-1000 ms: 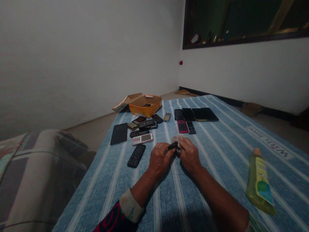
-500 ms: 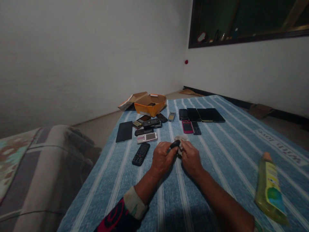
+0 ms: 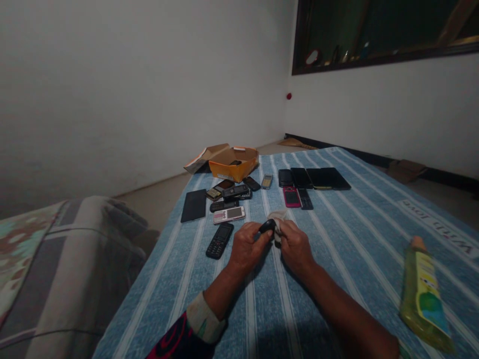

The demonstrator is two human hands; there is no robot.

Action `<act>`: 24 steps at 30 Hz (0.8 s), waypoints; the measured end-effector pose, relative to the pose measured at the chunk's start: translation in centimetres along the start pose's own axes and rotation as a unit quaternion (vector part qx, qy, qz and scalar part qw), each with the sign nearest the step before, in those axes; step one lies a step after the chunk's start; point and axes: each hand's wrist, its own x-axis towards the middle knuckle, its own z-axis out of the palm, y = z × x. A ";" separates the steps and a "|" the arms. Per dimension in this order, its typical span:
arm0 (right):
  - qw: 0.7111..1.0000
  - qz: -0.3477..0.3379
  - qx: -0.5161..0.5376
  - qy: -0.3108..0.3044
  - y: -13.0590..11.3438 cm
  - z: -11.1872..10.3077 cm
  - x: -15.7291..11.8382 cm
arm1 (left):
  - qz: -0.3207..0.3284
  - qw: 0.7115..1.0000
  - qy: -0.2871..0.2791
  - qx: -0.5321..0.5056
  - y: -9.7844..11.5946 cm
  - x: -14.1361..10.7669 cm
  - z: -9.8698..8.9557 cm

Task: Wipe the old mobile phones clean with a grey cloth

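My left hand (image 3: 246, 248) is closed on a small black phone (image 3: 267, 226), tilted up above the striped cloth; much of it is hidden by fingers. Pinched in my right hand (image 3: 296, 245) is a pale crumpled cloth (image 3: 278, 218), pressed against the phone's right edge. Left of my left hand lies a black keypad phone (image 3: 219, 241). Beyond it sit a white and pink phone (image 3: 229, 215) and a loose cluster of dark phones (image 3: 235, 191). Past my right hand, a pink phone (image 3: 291, 197) lies beside a black keypad phone (image 3: 305, 199).
An open orange box (image 3: 234, 172) stands at the far end of the blue striped cloth (image 3: 164, 299). Dark smartphones (image 3: 324, 178) lie in a row at the far right. A bottle of yellow liquid (image 3: 424, 296) lies near right. A black tablet-like slab (image 3: 193, 205) rests at left.
The black phone and my left hand have shifted slightly left, and the phone is turned a little. The pale cloth stays against its edge. The whole view has moved slightly.
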 end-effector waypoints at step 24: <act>0.973 -0.053 -0.219 -0.050 0.1 -0.5 0.1 | -0.075 0.995 -0.013 0.058 -1.7 -1.3 0.3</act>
